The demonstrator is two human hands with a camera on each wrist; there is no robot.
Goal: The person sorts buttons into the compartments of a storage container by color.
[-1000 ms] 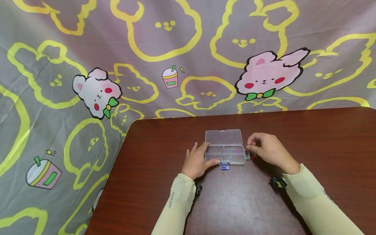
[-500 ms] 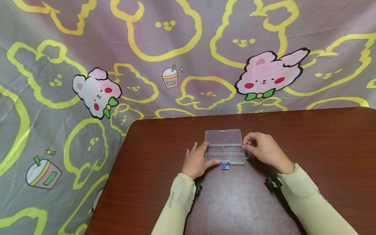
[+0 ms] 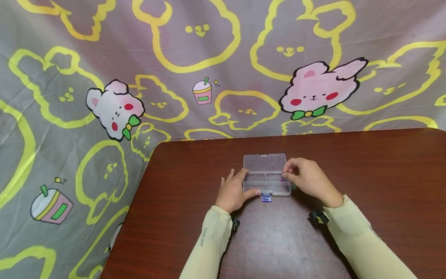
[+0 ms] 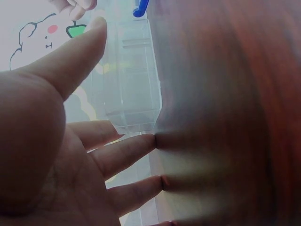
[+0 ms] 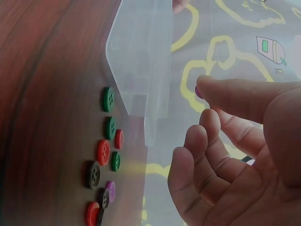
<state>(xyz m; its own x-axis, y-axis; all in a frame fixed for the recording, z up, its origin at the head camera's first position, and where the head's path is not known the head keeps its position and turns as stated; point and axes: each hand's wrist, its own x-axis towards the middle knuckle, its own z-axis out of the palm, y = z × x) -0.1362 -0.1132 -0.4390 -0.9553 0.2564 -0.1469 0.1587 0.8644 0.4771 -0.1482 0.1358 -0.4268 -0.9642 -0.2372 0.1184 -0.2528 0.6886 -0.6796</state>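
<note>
Our right grip [image 3: 311, 181] pinches what seems a purple button [image 5: 198, 92], above the right rear compartment [image 3: 273, 178] of the box [image 3: 278, 194]. Our left grip [image 3: 235, 191], spread, touches its left end.

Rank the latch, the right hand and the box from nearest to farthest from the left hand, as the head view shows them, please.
1. Box: nearest, with the left hand at its left end.
2. Latch: at the middle of the box's near edge.
3. Right hand: farthest, at the box's right end.
</note>
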